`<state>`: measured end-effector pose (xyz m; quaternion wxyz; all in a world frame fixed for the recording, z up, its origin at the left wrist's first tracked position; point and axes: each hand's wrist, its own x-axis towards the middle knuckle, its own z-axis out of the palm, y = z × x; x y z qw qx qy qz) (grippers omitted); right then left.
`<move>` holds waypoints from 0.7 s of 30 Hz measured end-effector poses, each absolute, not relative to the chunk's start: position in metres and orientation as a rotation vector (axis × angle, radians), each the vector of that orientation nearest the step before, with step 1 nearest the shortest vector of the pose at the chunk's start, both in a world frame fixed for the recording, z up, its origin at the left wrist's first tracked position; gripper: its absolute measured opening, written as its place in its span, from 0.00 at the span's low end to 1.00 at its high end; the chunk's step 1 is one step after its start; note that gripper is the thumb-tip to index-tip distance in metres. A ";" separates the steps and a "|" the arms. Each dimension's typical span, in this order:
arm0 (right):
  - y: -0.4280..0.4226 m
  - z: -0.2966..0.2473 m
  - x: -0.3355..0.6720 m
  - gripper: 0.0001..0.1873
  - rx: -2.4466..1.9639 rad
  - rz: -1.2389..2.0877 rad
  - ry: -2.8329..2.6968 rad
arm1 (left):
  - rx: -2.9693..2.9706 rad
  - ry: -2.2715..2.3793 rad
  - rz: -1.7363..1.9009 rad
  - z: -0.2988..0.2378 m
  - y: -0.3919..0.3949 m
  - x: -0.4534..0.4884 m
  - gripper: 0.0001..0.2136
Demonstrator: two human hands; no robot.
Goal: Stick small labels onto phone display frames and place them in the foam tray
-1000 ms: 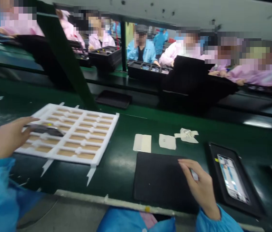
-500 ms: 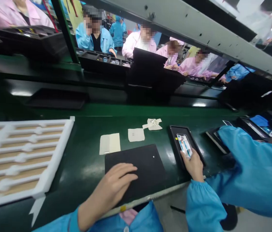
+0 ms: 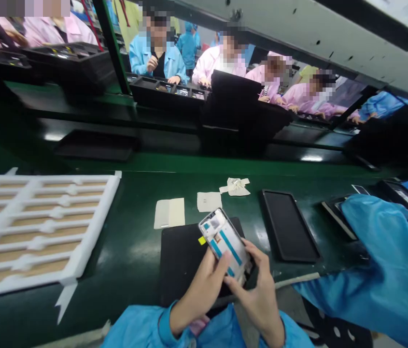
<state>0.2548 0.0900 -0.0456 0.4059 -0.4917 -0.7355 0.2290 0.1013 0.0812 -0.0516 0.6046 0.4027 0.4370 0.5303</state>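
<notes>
Head view shows your left hand [image 3: 205, 282] and right hand [image 3: 260, 290] both grasping a phone frame [image 3: 221, 239], held at a slant over the black mat [image 3: 176, 261]. Your left fingers curl round its near left side, thumb across the inner face; your right fingers grip the other long edge. The frame is a slim, round-cornered rectangle, silvery inside, with smooth blue strips and a small yellow tab [image 3: 202, 240] jutting from its left edge. The mat under it is flat, dull and straight-edged. Just beyond the mat lie a smooth cream card [image 3: 175, 212], a thin whitish square [image 3: 209, 201] and a crumpled scrap [image 3: 238, 187]. To the mat's right is a shallow black tray [image 3: 290, 227] with a raised rim; well to its left, a white grid tray [image 3: 84, 253] has knobbly bars over tan slots.
</notes>
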 end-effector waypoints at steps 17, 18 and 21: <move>0.194 -0.054 0.353 0.24 -1.596 -0.556 -1.786 | 1.033 1.465 1.142 -0.045 0.041 -0.030 0.22; 0.208 -0.044 0.336 0.24 -1.527 -0.530 -1.810 | 1.040 1.472 1.132 -0.045 0.038 -0.035 0.21; 0.263 -0.022 0.265 0.22 -1.318 -0.358 -1.878 | 1.083 1.482 1.065 -0.047 0.029 -0.044 0.20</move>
